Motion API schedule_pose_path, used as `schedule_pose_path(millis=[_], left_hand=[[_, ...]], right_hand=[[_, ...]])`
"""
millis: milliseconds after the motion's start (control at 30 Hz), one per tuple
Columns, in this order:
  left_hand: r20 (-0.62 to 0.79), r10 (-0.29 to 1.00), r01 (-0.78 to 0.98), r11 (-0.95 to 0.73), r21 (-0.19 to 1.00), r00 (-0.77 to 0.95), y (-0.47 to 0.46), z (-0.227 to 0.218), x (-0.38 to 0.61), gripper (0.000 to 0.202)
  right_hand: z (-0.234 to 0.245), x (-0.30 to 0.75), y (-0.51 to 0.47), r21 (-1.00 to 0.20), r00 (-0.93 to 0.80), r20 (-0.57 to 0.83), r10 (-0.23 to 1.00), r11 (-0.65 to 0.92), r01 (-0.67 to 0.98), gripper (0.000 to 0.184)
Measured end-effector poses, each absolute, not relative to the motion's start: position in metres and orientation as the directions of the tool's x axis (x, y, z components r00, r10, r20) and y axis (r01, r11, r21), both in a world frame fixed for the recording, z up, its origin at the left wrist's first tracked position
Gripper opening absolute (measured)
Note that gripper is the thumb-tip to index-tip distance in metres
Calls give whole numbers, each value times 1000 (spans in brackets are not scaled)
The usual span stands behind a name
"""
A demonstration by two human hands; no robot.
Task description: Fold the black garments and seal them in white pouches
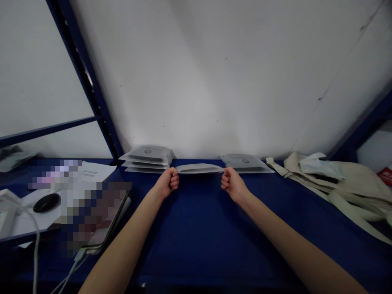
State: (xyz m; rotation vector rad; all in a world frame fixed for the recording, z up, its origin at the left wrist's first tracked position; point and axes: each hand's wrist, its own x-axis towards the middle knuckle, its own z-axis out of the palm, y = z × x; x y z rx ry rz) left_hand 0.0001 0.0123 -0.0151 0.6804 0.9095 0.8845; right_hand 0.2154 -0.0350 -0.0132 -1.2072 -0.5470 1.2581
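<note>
The left hand (167,183) and right hand (233,184) grip opposite ends of a flat white packet (199,168), keeping it stretched over the blue surface (196,249), between a packet stack (146,159) and a second stack (246,163)

A white wall (208,81) rises behind the dark blue shelf (196,232), marked by small dark specks and a thin diagonal scratch towards its upper right. Left of the wall, a slotted blue upright (89,90) meets the back of the shelf, and a blue crossbar (45,131) joins it over a white panel (43,73); another blue frame member (364,126) slants up at the far right. Soft, even light falls on the wall, brightest just above the shelf.
</note>
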Motion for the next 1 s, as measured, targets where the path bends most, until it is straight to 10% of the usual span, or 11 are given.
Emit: schedule_pose_path(millis=[400,733,1000], left_hand=[[-366,748,-48,467,883,553,0,-15,9,25],[-364,752,46,407,912,549,-7,-12,15,21],[-361,786,75,377,923,503,-6,-18,16,17]], right_hand=[[-25,216,-27,-933,94,-284,954,-252,-255,16],[-2,286,-15,-966,554,10,832,150,-209,19],[-18,313,-12,-948,520,-269,811,-128,-291,25]])
